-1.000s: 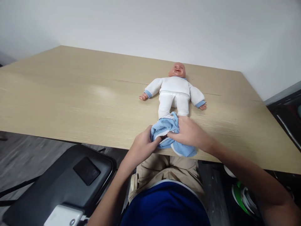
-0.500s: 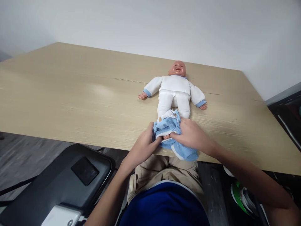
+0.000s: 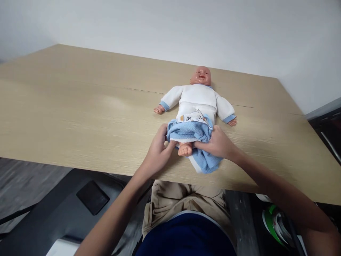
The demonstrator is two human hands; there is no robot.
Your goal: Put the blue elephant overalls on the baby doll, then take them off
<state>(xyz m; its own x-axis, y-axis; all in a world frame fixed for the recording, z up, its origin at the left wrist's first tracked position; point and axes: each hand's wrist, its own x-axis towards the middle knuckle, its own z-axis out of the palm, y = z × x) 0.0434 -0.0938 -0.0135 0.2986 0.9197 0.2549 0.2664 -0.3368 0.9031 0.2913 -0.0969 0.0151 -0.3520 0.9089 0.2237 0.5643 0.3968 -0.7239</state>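
Observation:
A baby doll [image 3: 197, 95] lies face up on the table, its head toward the wall, in a white long-sleeved top with blue cuffs. Bunched around its lower legs are blue fleece pants [image 3: 189, 131] with a white trim and a printed animal face. My left hand [image 3: 160, 148] is closed on the left edge of the pants, thumb at the trim. Opposite it, my right hand [image 3: 217, 143] grips the right edge. One doll foot [image 3: 185, 149] pokes out of the leg opening between my thumbs. The other pant leg [image 3: 209, 161] hangs loosely toward the table's front edge; the second foot is hidden.
The wooden table [image 3: 87, 117] reaches to a white wall. At lower left a black chair [image 3: 61, 202] holds a dark phone [image 3: 93, 197] and a white box-like object [image 3: 62, 248]. Rolls of tape [image 3: 274, 224] sit below the table at right.
Both hands have pulled the pants up the doll's legs, away from me. The doll's foot now sticks out of the leg opening, where only toes showed before.

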